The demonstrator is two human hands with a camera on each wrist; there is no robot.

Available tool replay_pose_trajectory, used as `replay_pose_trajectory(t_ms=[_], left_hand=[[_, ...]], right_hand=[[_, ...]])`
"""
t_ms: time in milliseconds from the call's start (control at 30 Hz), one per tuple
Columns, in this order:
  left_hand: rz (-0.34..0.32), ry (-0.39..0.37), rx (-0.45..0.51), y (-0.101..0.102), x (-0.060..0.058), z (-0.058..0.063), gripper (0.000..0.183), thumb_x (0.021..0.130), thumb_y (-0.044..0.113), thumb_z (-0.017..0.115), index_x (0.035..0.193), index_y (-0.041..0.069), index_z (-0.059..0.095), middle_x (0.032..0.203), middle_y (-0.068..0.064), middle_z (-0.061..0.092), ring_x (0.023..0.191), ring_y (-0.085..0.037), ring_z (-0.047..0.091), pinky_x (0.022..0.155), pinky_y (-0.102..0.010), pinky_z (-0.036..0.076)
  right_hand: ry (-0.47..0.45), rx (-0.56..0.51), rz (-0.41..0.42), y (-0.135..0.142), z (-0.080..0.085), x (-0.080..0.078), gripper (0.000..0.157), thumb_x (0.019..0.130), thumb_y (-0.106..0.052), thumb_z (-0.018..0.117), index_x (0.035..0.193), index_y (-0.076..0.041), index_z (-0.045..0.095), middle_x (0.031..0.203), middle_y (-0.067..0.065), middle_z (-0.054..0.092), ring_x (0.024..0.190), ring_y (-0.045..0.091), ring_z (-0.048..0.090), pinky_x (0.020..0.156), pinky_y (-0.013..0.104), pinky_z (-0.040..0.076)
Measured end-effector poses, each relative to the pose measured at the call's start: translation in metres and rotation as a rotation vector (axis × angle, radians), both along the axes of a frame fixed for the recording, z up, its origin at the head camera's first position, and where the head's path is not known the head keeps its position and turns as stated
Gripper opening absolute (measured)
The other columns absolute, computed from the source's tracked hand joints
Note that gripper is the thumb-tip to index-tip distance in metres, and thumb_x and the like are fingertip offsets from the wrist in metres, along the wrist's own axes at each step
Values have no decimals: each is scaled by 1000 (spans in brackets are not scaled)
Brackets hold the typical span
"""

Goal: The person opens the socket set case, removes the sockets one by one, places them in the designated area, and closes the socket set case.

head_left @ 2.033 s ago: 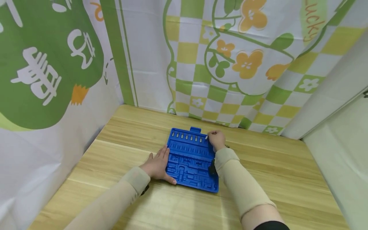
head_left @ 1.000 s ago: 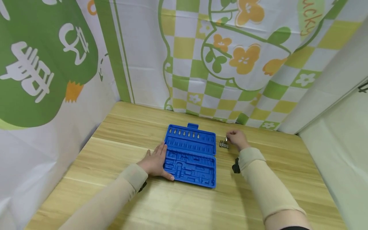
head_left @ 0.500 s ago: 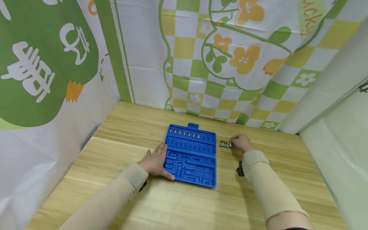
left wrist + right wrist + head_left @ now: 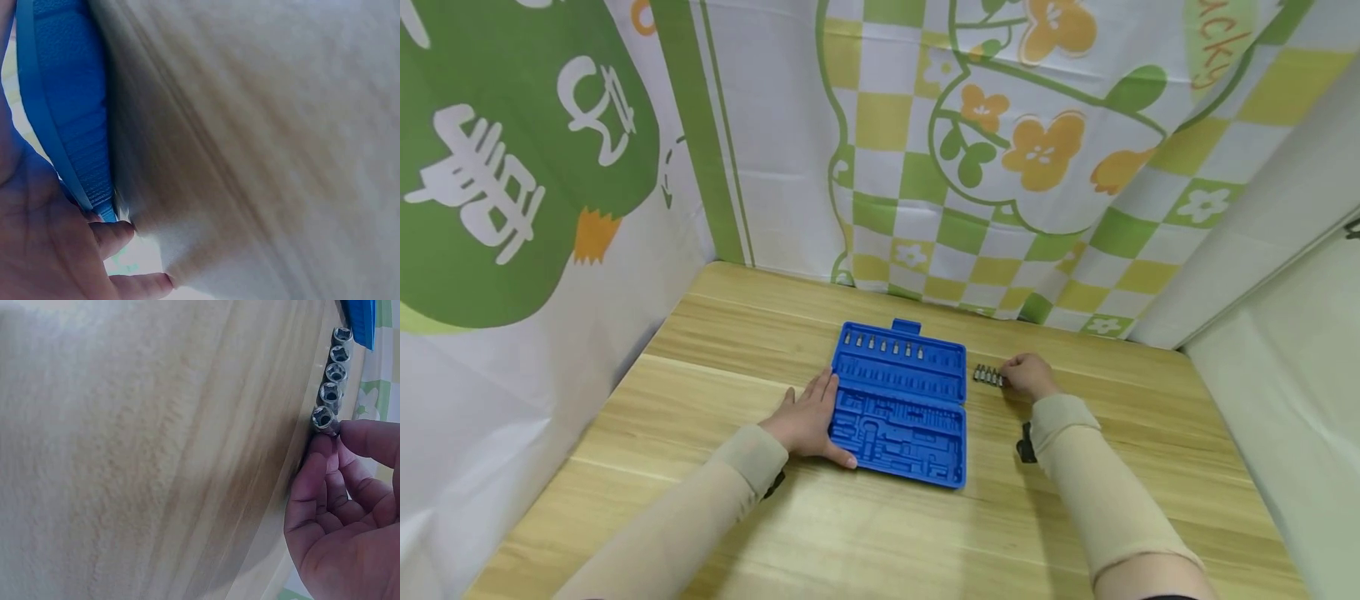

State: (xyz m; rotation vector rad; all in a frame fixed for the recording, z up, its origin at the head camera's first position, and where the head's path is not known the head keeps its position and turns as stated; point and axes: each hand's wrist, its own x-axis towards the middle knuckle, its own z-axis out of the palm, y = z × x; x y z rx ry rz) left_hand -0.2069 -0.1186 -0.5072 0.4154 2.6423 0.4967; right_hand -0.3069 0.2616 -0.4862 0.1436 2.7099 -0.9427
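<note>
An opened blue plastic tool case (image 4: 917, 462) lies flat on the table. Along its far half runs a row of metal socket bits (image 4: 883, 346), with vacant slots at the row's right end. My left hand (image 4: 805, 425) rests against the case's left edge, fingers extended and thumb at the front corner. Right of the case, several more socket bits (image 4: 981, 373) stand side by side. My right hand (image 4: 1032, 377) pinches the row's nearest-to-hand socket bit (image 4: 324, 419) between thumb and forefinger, its square hole showing in the right wrist view.
The wooden table (image 4: 715, 525) carries the case and the loose row. A patterned curtain (image 4: 910, 167) hangs right behind the table's far edge, and another white-and-green cloth (image 4: 625, 267) borders the left side.
My right hand took a socket bit from the case's far row, carried it right and set it at the end of the loose row. The left hand has stayed on the case.
</note>
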Motion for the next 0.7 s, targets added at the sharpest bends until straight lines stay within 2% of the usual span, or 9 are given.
replay_pose_trajectory(t_ms=[300, 700], left_hand=[[-12, 6, -7, -1, -2, -3, 147, 68, 74, 83, 164, -2, 2, 171, -20, -5, 157, -37, 1, 120, -67, 8], [-9, 6, -10, -1, -1, -1, 147, 68, 73, 83, 164, -2, 3, 171, -20, -5, 157, -37, 2, 120, -68, 8]], right_hand=[[7, 15, -4, 1, 0, 1, 26, 100, -11, 56, 103, 11, 70, 102, 23, 70, 98, 38, 62, 89, 49, 51], [11, -24, -27, 3, -3, 1, 28, 99, -11, 53, 106, 11, 67, 107, 25, 67, 99, 38, 62, 87, 48, 52]])
